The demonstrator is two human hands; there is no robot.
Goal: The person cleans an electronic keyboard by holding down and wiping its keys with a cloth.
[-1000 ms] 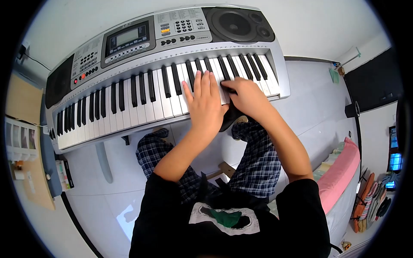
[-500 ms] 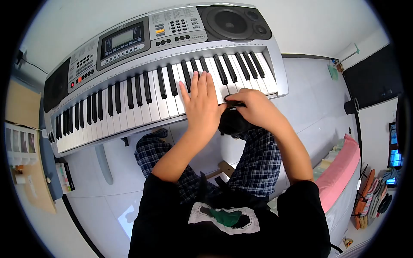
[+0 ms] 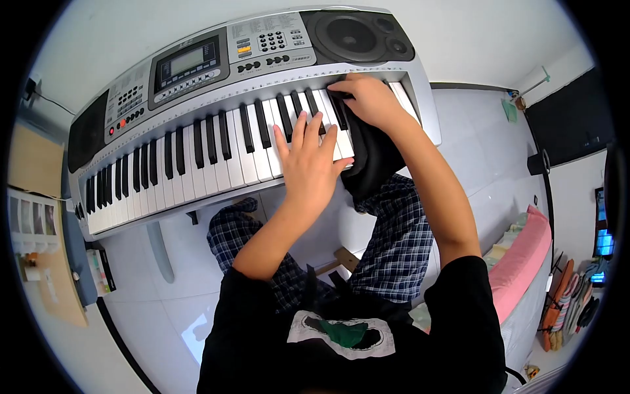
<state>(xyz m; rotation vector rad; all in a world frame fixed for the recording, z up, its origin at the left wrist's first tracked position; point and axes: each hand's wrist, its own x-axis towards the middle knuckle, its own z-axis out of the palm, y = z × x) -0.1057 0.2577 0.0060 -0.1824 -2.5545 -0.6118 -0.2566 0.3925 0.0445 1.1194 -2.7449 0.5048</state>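
Observation:
A silver electronic keyboard (image 3: 275, 69) stands in front of me. My left hand (image 3: 308, 161) lies with fingers spread over its white keys, right of the middle. Farther right, my right hand (image 3: 371, 102) is closed on a black cloth (image 3: 374, 154) near the back of the keys. The cloth drapes over the right-hand keys and hangs past the keyboard's front edge toward my right knee. Just beyond the right hand is the round speaker (image 3: 348, 36). Part of the keys beneath the cloth and hands is hidden.
My legs in plaid trousers (image 3: 397, 249) are below the keyboard. A pink cushion (image 3: 522, 262) lies on a bed at the right, with a stack of folded clothes (image 3: 567, 299) beyond it. A wooden desk (image 3: 56, 276) with a white rack stands at the left.
My right hand has moved up to the back of the keys, drawing the black cloth over the right-hand keys. The left hand stays on the keys, its fingers spread wider.

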